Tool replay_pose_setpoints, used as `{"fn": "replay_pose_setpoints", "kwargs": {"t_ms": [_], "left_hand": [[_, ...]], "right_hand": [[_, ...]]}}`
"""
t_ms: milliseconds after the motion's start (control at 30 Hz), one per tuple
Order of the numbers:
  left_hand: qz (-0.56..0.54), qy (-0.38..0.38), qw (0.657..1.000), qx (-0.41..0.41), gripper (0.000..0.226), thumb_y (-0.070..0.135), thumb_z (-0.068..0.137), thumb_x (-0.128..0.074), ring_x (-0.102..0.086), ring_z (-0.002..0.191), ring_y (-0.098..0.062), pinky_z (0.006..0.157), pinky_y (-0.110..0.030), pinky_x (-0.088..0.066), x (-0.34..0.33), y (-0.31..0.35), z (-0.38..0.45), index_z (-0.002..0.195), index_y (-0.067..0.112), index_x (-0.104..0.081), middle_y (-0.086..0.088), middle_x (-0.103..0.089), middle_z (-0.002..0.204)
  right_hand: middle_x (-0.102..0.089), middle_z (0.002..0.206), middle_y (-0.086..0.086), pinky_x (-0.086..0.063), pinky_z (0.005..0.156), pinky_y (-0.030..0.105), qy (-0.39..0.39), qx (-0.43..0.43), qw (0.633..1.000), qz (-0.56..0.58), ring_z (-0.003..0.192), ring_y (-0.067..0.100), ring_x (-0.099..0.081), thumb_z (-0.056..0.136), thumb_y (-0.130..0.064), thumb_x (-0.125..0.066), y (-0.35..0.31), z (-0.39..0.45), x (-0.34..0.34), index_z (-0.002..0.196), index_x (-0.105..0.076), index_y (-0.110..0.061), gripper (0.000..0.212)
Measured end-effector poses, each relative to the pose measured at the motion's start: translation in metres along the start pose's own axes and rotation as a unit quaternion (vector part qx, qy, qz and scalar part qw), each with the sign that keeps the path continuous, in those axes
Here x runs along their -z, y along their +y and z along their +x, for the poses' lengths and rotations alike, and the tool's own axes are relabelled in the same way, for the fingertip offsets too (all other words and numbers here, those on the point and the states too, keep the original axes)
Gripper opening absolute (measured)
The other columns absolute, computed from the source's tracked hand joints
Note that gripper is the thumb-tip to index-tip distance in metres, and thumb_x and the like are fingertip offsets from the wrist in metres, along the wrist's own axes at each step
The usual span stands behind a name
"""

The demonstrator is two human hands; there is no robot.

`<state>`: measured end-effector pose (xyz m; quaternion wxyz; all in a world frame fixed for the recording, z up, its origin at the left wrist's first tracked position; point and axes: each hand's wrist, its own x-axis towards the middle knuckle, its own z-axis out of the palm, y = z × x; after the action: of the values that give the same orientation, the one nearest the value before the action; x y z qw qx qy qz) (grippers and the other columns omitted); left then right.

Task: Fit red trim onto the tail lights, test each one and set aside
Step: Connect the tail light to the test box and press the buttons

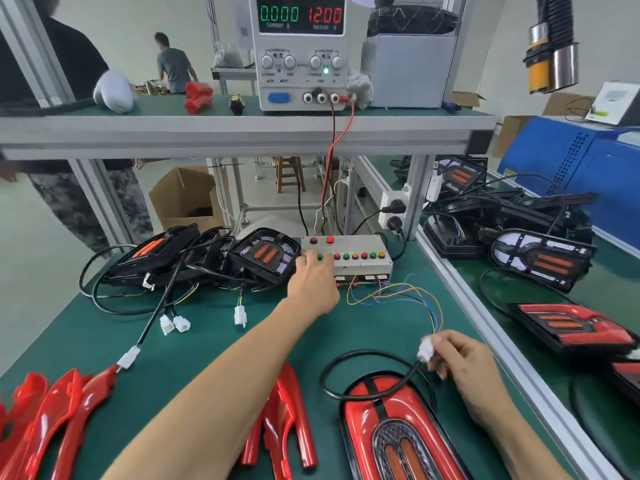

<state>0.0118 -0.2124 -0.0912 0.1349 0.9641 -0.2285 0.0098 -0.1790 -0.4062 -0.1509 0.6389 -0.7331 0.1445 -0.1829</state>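
A tail light [394, 427] with red trim fitted lies face up on the green mat at the front right. Its black cable loops up to a white connector [425, 351], which my right hand [464, 367] pinches where the coloured test wires meet it. My left hand [311, 282] reaches forward, fingers on the left end of the grey test box [360, 245] by its row of coloured buttons. Loose red trim pieces [59, 414] lie at the front left, with more red trim [287, 424] under my left forearm. Untrimmed black tail lights [207, 258] are piled behind.
The power supply [300, 50] on the upper shelf reads 0.000 A and 12.00 V. Trimmed tail lights [568, 323] and more black lights sit on the right bench beyond an aluminium rail [491, 323]. White connectors [175, 323] trail across the mat. People stand at the back left.
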Motion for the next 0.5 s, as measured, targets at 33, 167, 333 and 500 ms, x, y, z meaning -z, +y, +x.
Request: {"fn": "replay_pose_setpoints", "kwargs": {"t_ms": [33,167,333,500], "left_hand": [[0.017,0.000,1.000,0.010,0.055,0.020,0.097,-0.053,-0.037,0.132,-0.039,0.107,-0.045,-0.039,-0.003,0.001,0.003,0.148,0.009,-0.036,-0.020,-0.033,0.148],[0.036,0.013,0.998,0.042,0.060,0.021,0.095,-0.055,-0.035,0.132,-0.038,0.103,-0.042,-0.042,-0.013,0.001,0.008,0.150,0.011,-0.033,-0.020,-0.035,0.147],[0.042,0.013,0.999,0.027,0.059,0.019,0.096,-0.055,-0.037,0.130,-0.040,0.103,-0.040,-0.039,-0.016,-0.002,0.008,0.149,0.009,-0.032,-0.020,-0.033,0.150],[0.064,-0.002,0.998,0.024,0.052,0.019,0.097,-0.051,-0.039,0.125,-0.041,0.105,-0.042,-0.034,-0.014,0.002,0.010,0.145,0.009,-0.033,-0.021,-0.038,0.143]], "right_hand": [[-0.065,0.064,0.021,-0.041,0.050,0.018,-0.003,0.004,1.000,-0.004,0.049,0.015,-0.046,0.100,-0.006,-0.060,0.000,-0.001,0.000,0.070,-0.073,-0.007,0.032],[-0.064,0.063,0.019,-0.043,0.053,0.017,-0.012,0.014,1.000,-0.014,0.050,0.012,-0.048,0.099,-0.008,-0.062,0.003,0.000,0.001,0.071,-0.074,-0.009,0.030],[-0.066,0.064,0.017,-0.045,0.055,0.017,-0.016,0.019,0.999,-0.020,0.052,0.011,-0.052,0.099,-0.011,-0.063,0.006,0.001,0.001,0.073,-0.074,-0.011,0.028],[-0.066,0.069,0.023,-0.046,0.056,0.018,-0.011,0.014,1.000,-0.020,0.056,0.014,-0.055,0.100,-0.012,-0.063,0.008,0.002,0.001,0.075,-0.073,-0.006,0.027]]}}
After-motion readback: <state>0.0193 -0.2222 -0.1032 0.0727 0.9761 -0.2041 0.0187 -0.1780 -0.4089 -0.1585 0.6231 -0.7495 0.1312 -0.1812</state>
